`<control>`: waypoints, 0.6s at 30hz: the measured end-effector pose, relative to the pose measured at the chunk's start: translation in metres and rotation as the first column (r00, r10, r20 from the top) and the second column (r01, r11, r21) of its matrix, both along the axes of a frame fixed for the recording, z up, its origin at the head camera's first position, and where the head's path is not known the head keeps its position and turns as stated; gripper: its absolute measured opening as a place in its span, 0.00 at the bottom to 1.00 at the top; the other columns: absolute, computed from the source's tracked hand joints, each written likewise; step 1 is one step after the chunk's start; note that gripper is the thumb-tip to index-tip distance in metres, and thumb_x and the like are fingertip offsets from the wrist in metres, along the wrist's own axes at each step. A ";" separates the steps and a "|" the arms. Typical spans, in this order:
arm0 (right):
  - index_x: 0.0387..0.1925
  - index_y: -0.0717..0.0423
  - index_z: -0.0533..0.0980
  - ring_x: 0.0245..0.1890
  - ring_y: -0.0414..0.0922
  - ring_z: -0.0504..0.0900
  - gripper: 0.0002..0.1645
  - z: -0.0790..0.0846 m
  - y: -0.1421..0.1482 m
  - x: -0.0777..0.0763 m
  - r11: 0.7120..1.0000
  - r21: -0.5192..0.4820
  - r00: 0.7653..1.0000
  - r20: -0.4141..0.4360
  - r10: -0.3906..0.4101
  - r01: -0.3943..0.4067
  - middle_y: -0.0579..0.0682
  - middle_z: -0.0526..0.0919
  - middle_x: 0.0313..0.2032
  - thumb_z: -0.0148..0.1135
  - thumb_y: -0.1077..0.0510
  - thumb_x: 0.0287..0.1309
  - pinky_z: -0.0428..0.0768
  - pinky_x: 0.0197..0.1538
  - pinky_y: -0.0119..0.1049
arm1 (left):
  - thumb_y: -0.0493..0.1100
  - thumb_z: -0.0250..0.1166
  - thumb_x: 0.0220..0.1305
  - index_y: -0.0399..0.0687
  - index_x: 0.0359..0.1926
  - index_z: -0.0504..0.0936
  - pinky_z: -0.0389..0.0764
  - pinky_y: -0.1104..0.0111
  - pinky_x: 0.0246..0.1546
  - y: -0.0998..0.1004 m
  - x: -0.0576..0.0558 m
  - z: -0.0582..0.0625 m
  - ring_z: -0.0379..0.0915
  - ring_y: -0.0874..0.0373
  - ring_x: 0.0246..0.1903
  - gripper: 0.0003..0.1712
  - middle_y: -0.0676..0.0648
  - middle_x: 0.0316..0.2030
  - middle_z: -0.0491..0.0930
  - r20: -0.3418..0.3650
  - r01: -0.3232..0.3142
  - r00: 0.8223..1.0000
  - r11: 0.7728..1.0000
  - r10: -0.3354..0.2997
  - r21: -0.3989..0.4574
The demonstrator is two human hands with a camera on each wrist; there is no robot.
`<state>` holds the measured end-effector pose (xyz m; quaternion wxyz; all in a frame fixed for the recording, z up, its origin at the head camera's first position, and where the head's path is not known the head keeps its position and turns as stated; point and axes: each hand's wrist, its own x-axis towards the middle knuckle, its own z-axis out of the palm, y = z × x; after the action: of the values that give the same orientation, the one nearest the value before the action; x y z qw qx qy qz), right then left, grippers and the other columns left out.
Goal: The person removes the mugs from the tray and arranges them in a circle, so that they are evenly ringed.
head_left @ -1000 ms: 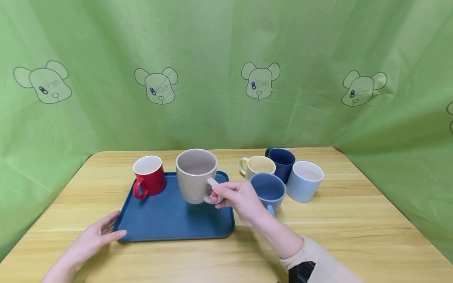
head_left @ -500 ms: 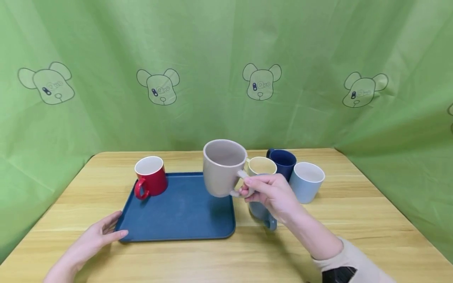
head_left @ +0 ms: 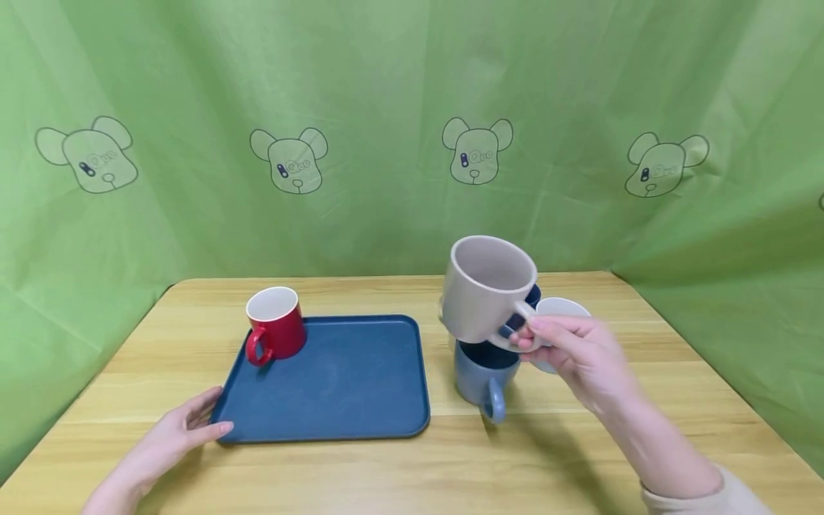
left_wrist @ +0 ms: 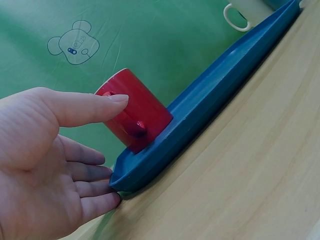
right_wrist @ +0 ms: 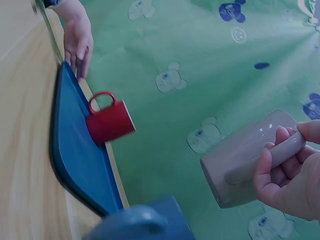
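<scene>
My right hand [head_left: 579,357] holds a large grey-beige mug [head_left: 483,293] by its handle, up in the air over the group of mugs right of the tray. In the right wrist view the fingers wrap that handle [right_wrist: 270,157]. My left hand [head_left: 167,436] lies at the near left corner of the blue tray [head_left: 347,422]; in the left wrist view its fingers are nearly straight, with the fingertips right at the tray's corner. A red mug [head_left: 286,332], white inside, stands upright at the tray's back left, its handle toward me.
Below the raised mug stands a grey-blue mug [head_left: 479,379], handle toward me. Behind are a dark navy mug [head_left: 533,295] and a pale blue mug [head_left: 563,307], both partly hidden. A cream mug [left_wrist: 250,12] shows in the left wrist view. A green curtain [head_left: 386,214] closes off the back.
My right hand has carried the grey-beige mug from over the tray to the right and up, above the other mugs. The left hand and the red mug have stayed in place.
</scene>
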<state>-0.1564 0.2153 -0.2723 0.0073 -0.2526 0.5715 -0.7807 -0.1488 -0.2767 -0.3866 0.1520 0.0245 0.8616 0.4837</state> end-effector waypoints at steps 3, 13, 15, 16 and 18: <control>0.35 0.66 0.82 0.33 0.43 0.83 0.20 -0.002 0.015 0.003 0.999 -0.021 0.999 -0.006 -0.043 0.043 0.55 0.84 0.31 0.42 0.74 0.64 0.82 0.40 0.36 | 0.48 0.58 0.65 0.25 0.68 0.44 0.56 0.47 0.61 0.000 0.000 0.000 0.42 0.32 0.65 0.45 0.24 0.66 0.45 0.006 -0.004 1.000 1.000 0.004 0.002; 0.39 0.70 0.81 0.34 0.48 0.84 0.23 -0.012 0.061 0.011 0.992 -0.064 0.994 -0.019 -0.111 0.109 0.59 0.84 0.31 0.36 0.77 0.64 0.82 0.38 0.37 | 0.48 0.58 0.65 0.24 0.68 0.43 0.57 0.45 0.60 0.000 -0.002 0.000 0.42 0.31 0.65 0.46 0.23 0.66 0.44 0.020 -0.007 1.000 1.000 0.007 0.009; 0.39 0.70 0.81 0.34 0.49 0.84 0.22 -0.014 0.069 0.015 0.990 -0.052 0.992 -0.010 -0.128 0.127 0.59 0.84 0.31 0.37 0.77 0.64 0.82 0.38 0.37 | 0.48 0.58 0.65 0.24 0.68 0.43 0.57 0.45 0.60 0.000 -0.002 0.000 0.42 0.31 0.65 0.46 0.24 0.66 0.44 0.019 -0.006 1.000 1.000 0.006 0.013; 0.39 0.70 0.81 0.34 0.49 0.84 0.22 -0.015 0.072 0.016 0.989 -0.048 0.990 0.001 -0.140 0.140 0.59 0.85 0.31 0.37 0.77 0.64 0.82 0.38 0.37 | 0.48 0.58 0.65 0.25 0.68 0.43 0.56 0.46 0.61 0.000 -0.002 0.000 0.41 0.31 0.65 0.46 0.24 0.66 0.44 0.022 -0.009 1.000 1.000 0.009 0.017; 0.38 0.69 0.81 0.34 0.48 0.84 0.22 -0.018 0.079 0.020 0.985 -0.036 0.985 0.027 -0.168 0.169 0.59 0.85 0.31 0.37 0.76 0.64 0.82 0.38 0.37 | 0.49 0.58 0.64 0.25 0.68 0.43 0.56 0.45 0.61 0.000 -0.002 0.000 0.41 0.32 0.65 0.46 0.24 0.66 0.44 0.025 -0.011 1.000 1.000 0.010 0.021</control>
<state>-0.1366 0.2948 -0.2902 -0.0570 -0.1941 0.5759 -0.7921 -0.1507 -0.2770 -0.3863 0.1597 0.0156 0.8546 0.4939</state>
